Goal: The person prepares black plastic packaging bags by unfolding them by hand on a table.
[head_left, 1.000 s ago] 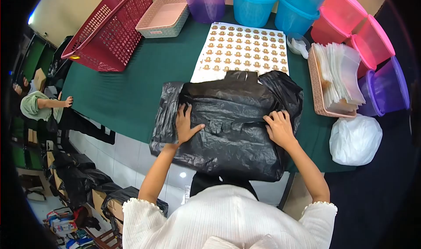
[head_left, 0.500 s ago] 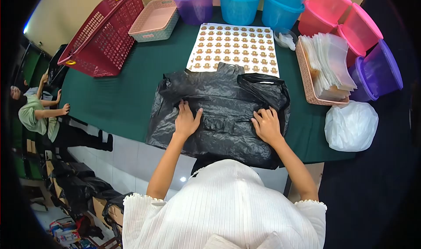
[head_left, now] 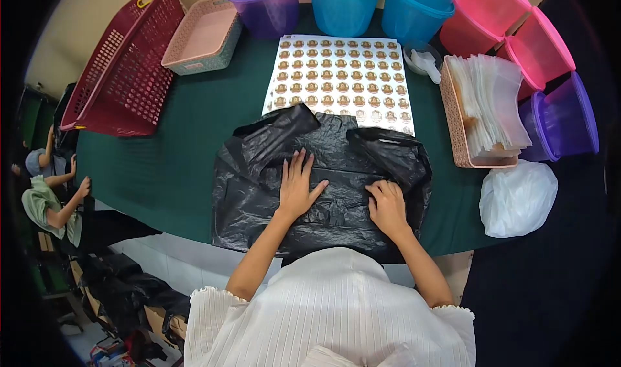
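A black plastic bag (head_left: 259,219) lies spread and creased at the table's near edge. My left hand (head_left: 297,191) rests flat on its middle, fingers stretched and thumb out to the side. On the bag's right half, my right hand (head_left: 389,206) has its fingers bent and drawn together on the plastic; their tips are partly hidden. The bag's upper left part (head_left: 284,124) stands up in a loose fold, and a bunched fold (head_left: 388,144) lies at the upper right. Just beyond, the bag partly covers a white sheet of round stickers (head_left: 336,76).
A maroon basket (head_left: 129,76) and a pink tray (head_left: 200,37) stand left on the green-covered table (head_left: 162,166). Coloured tubs (head_left: 346,11) line the back. At right are a basket of clear plastic sleeves (head_left: 488,105) and a white plastic bundle (head_left: 517,199). Other people (head_left: 52,205) are at far left.
My left hand has moved inward across the bag and flattened. My right hand has shifted slightly inward, its fingers more bent. The bag's upper left part has risen into a fold. The view has shifted.
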A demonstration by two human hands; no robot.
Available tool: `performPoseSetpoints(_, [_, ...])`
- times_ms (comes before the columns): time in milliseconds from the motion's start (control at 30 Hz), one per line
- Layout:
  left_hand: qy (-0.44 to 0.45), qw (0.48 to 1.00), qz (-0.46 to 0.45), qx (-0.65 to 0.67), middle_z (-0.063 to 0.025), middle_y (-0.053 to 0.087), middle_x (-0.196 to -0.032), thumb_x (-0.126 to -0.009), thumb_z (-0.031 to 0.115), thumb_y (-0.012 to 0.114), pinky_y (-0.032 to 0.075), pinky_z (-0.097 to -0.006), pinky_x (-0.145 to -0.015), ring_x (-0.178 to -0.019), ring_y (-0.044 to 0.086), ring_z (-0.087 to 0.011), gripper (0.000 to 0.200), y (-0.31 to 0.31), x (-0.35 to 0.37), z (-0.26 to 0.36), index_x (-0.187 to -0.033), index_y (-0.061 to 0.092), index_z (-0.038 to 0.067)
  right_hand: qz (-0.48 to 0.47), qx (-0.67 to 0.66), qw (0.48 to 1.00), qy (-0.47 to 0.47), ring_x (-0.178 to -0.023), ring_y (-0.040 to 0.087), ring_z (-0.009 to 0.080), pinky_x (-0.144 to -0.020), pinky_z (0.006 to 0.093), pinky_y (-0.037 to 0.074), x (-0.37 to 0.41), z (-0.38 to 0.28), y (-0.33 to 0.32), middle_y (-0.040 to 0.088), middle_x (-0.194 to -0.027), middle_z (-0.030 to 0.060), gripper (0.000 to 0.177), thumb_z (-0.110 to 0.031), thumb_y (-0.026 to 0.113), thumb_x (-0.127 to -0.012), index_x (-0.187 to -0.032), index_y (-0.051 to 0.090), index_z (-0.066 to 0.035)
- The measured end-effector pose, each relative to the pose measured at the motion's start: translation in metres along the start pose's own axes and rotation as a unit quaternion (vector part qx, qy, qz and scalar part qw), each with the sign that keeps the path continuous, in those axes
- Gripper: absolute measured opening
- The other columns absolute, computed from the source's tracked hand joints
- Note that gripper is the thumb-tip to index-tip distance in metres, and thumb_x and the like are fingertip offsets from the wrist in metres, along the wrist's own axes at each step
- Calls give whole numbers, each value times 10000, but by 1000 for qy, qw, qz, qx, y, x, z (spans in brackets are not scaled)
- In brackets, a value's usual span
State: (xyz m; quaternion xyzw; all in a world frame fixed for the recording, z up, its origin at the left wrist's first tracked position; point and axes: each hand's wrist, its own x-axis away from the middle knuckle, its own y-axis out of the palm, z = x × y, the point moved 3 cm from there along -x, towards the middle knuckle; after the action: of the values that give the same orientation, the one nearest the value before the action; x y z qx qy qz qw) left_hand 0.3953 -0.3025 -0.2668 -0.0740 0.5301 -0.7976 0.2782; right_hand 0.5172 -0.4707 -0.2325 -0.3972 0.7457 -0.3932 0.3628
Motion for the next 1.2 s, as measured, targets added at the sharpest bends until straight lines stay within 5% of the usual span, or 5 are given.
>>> performPoseSetpoints(400, [-275, 918, -247, 143, -181, 395, -1238, -745, 485, 544, 246, -347, -981, -1178, 327, -304, 649, -34, -19, -111, -1209, 409, 52, -126, -89, 985, 77, -1001, 462, 350, -854, 365, 387, -74, 68, -9, 449, -1100, 200, 428, -90, 643, -650, -1032, 489, 26])
performPoseSetpoints(667, [65, 976, -208, 7, -120, 322, -1272, -609, 175, 692, 243, -385, -998, -1195, 278, -308, 652, -54, -61, -69, -1190, 408, 93, -228, 65, 968, 86, -1095, 390, 343, -884, 394, 388, -91, 53, -16, 350, -1187, 162, 722, -173, 740, -577, -1177, 364, -33])
performPoseSetpoints(933, [142, 957, -250, 31, -105, 265, -1317, -546, 204, 733, 210, -392, -1022, -1225, 234, -312, 815, -46, -52, -53, -1260, 347, 133, -198, -27, 978, -57, -1080, 398, 303, -913, 382, 356, -79, 37, -5, 401, -1163, 127, 699, -243, 752, -547, -1146, 446, -52])
performPoseSetpoints(1067, [-48, 928, -350, 115, -107, 242, -1347, -708, 379, 630, 195, -393, -1013, -1232, 243, -296, 737, -43, -32, -55, -1306, 275, 132, -198, -76, 977, 2, -1151, 362, 323, -943, 379, 327, -57, 40, 5, 354, -1267, 157, 705, -387, 658, -667, -1224, 390, -48])
performPoseSetpoints(1200, [16, 947, -308, 86, -159, 237, -1333, -780, 450, 520, 191, -372, -1012, -1232, 228, -301, 695, -43, -21, -70, -1307, 247, 87, -258, -98, 958, 73, -1214, 288, 302, -999, 356, 242, -47, 48, 10, 284, -1315, 181, 708, -392, 608, -724, -1257, 331, -17])
